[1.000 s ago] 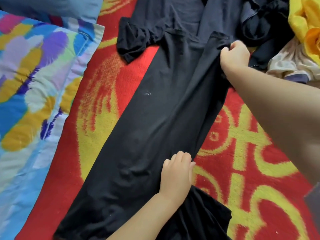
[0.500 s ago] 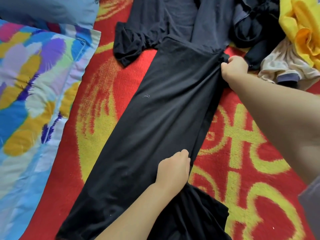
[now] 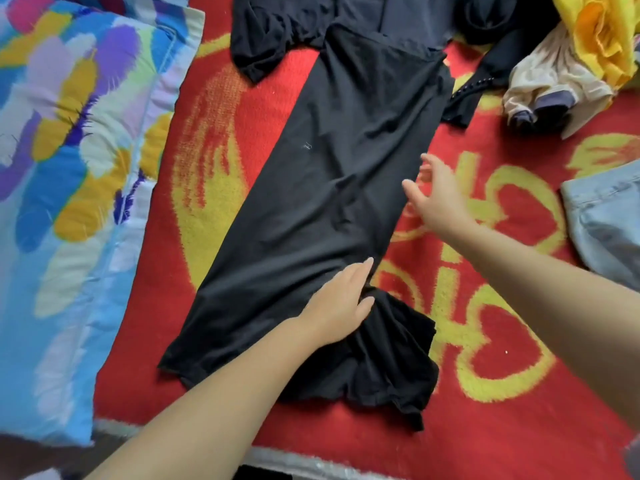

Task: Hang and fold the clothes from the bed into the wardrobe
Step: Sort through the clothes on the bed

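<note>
The black garment point(image 3: 332, 188) lay flat on the red and yellow blanket point(image 3: 485, 375) covering the bed, its long axis running from near-left to far-right, folded into a narrow strip. The left hand point(image 3: 341, 303) rested flat on its near end, fingers straight, holding nothing. The right hand point(image 3: 438, 197) hovered at the strip's right edge about midway along, its grip loosely spread and empty. Being nearer the far end, the right hand seemed better placed to fold that end back toward the left.
</note>
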Demonstrator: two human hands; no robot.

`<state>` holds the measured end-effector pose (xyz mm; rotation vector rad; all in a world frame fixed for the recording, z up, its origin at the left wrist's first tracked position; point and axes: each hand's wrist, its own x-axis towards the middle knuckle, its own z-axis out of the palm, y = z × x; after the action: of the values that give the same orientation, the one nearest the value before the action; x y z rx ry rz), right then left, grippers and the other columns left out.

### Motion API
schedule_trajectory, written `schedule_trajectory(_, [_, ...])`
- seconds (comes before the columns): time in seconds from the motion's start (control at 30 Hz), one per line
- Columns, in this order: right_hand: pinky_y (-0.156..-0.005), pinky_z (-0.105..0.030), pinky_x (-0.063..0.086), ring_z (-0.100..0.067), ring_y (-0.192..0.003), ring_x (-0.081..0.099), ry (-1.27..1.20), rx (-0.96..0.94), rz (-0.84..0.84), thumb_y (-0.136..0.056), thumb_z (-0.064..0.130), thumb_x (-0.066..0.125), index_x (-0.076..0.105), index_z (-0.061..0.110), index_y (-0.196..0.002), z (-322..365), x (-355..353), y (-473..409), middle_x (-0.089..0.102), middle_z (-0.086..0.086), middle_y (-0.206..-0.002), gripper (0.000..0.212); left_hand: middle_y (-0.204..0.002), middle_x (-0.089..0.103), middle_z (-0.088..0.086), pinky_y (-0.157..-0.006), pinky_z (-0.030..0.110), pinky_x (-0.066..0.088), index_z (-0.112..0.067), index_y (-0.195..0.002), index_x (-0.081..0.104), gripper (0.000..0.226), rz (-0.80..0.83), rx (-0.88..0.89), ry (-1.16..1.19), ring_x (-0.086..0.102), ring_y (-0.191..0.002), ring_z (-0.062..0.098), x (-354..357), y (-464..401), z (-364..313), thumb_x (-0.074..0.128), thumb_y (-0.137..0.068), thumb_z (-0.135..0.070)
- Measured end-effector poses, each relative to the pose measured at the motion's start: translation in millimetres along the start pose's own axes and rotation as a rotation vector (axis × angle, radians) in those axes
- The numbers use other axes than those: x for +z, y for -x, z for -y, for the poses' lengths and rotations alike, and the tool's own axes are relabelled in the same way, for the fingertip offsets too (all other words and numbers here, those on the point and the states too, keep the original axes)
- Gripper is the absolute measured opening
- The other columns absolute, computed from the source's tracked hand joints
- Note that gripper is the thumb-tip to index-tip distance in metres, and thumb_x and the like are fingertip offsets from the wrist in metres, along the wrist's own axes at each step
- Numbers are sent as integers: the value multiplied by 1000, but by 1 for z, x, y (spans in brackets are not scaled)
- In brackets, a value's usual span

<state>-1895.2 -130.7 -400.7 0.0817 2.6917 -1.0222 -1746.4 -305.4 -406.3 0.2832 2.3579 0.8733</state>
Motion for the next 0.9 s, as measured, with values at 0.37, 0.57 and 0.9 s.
schedule_trajectory(0.37, [-71,-30,43,-22,-94,62,304,180,695,-90,36,62,59,13,-109,-42,24,161,67,-2,-102,30,-153,-28,12,-112,45,-18,-7,-147,-18,106,47,-14,-553,-30,-140,25,111,101,27,51,-86,-59])
schedule_trajectory(0.57, [-86,-37,54,-20,-94,68,-249,609,750,-92,17,59,62,11,-108,-9,3,143,72,-7,-102,17,-148,41,-2,-114,33,29,-16,-141,47,67,-290,-31,-134,35,-138,12,104,96,13,65,-77,-7])
schedule_trajectory(0.9, [-69,-32,57,-25,-78,70,-699,554,561,-101,13,39,43,12,-123,83,94,134,65,-14,-96,23,-78,60,8,-68,26,53,-10,-87,55,19,-267,-815,1197,62,-76,22,58,135,54,43,-100,-14])
